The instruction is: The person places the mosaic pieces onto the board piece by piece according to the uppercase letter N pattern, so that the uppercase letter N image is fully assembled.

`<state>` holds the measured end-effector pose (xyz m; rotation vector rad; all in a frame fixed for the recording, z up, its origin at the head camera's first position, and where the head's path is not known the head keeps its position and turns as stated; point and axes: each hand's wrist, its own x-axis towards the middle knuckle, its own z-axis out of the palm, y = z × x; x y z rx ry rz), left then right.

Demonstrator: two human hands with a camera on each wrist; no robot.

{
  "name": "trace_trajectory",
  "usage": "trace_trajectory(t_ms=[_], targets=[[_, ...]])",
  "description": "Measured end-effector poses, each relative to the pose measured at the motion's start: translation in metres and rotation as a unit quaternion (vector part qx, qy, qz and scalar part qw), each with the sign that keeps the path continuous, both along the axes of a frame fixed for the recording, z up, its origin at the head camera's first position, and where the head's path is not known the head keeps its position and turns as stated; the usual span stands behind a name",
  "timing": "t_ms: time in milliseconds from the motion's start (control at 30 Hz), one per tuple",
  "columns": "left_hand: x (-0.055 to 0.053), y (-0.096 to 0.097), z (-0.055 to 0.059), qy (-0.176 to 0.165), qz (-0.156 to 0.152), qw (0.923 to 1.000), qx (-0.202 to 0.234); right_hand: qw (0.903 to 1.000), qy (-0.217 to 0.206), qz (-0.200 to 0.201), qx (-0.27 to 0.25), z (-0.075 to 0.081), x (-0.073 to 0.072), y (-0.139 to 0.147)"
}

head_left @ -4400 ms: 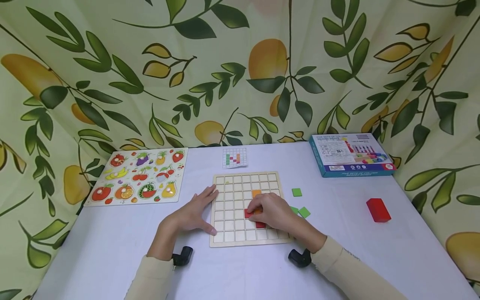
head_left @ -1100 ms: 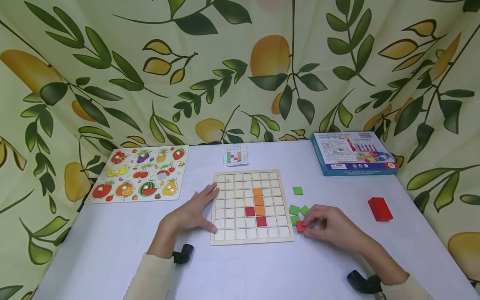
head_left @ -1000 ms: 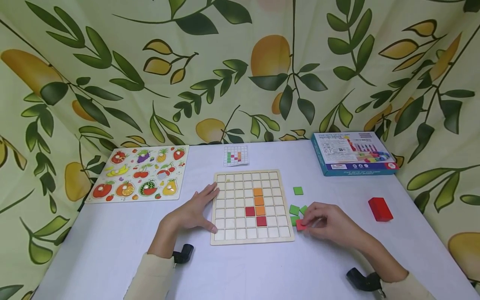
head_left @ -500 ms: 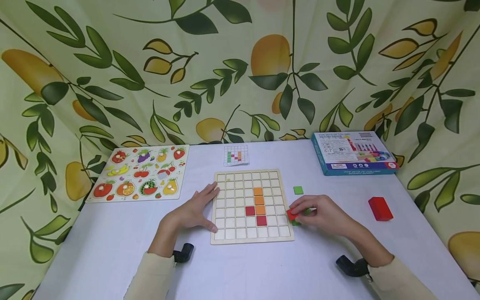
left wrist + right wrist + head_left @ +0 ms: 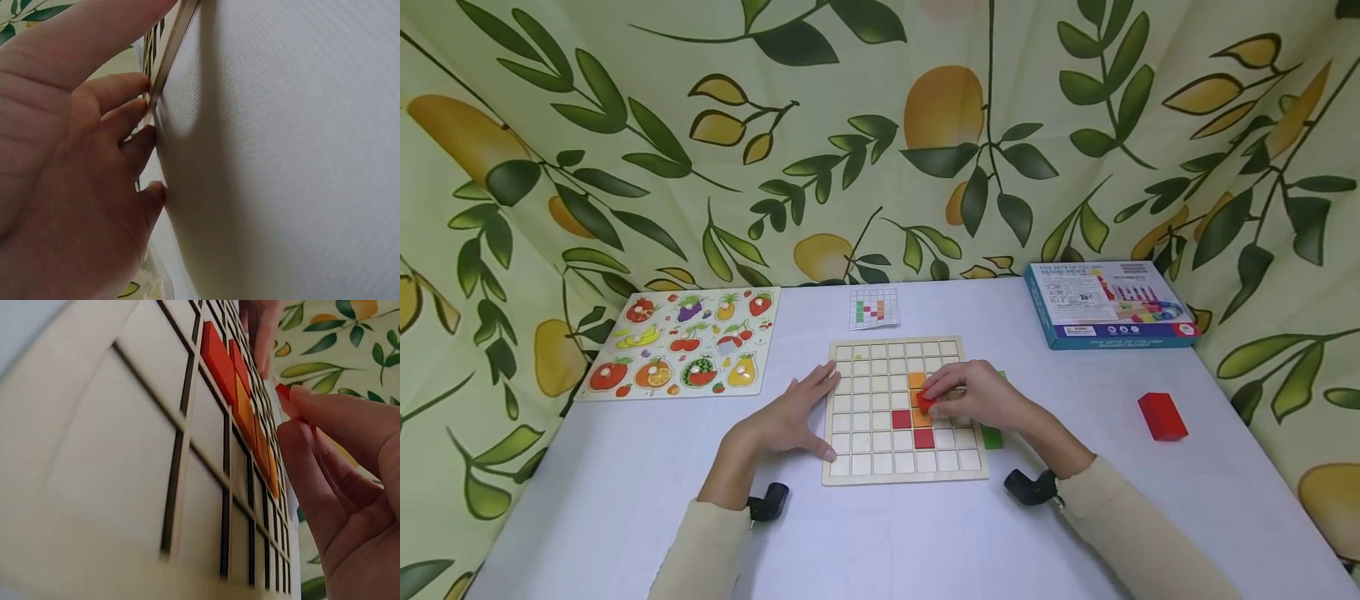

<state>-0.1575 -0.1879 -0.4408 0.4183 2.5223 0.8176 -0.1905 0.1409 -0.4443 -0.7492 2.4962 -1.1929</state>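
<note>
A wooden grid board [image 5: 867, 467] lies in the middle of the table. My left hand [image 5: 786, 419] rests at its left edge, thumb and fingers spread apart. The left wrist view shows those fingers touching the board's side. My right hand [image 5: 983, 398] pinches a small red square tile [image 5: 925, 402] between thumb and fingertips, held over the board. In the right wrist view the pinched tile is off the grid. A column of orange tiles [image 5: 917, 380] sits in the grid, partly hidden by the right hand. Two red tiles [image 5: 923, 438] lie in cells near it.
Green tiles [image 5: 993, 437] lie right of the board, mostly behind the right hand. A printed pattern card [image 5: 874, 309] lies beyond the board. Farther right are a red block [image 5: 1162, 417] and a boxed set [image 5: 1112, 306]; a fruit puzzle [image 5: 681, 342] lies at left.
My right hand placed a red tile in the grid, picked another red tile from the right of the board, and moved left with it over the orange column. The left hand stays put.
</note>
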Motion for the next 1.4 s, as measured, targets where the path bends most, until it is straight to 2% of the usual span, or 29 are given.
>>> trace_trajectory(t_ms=[200, 400, 567, 700, 867, 1033, 1400], targets=[[-0.001, 0.001, 0.001, -0.002, 0.004, 1.0000, -0.002, 0.9999, -0.008, -0.002, -0.013, 0.001, -0.009, -0.037], [-0.002, 0.002, 0.000, -0.004, 0.006, 0.9999, -0.008, 0.9997, -0.004, -0.016, -0.017, 0.002, -0.010, -0.064], [-0.002, 0.002, 0.000, -0.008, 0.009, 0.9999, -0.004, 0.9991, 0.021, -0.030, 0.019, -0.001, -0.006, -0.077], [-0.002, 0.002, 0.000, -0.007, 0.010, 0.9999, -0.003, 0.9965, 0.045, -0.043, 0.056, -0.003, -0.003, -0.081], [-0.001, 0.002, 0.000, -0.008, 0.013, 0.9999, -0.005, 0.9937, 0.050, -0.057, 0.083, -0.003, 0.000, -0.082], [-0.002, 0.003, 0.000, -0.007, 0.012, 0.9999, -0.007, 0.9914, 0.054, -0.070, 0.096, -0.003, 0.001, -0.081], [-0.002, 0.002, -0.001, -0.005, 0.009, 0.9999, -0.011, 0.9902, 0.056, -0.068, 0.108, -0.003, 0.001, -0.084]])
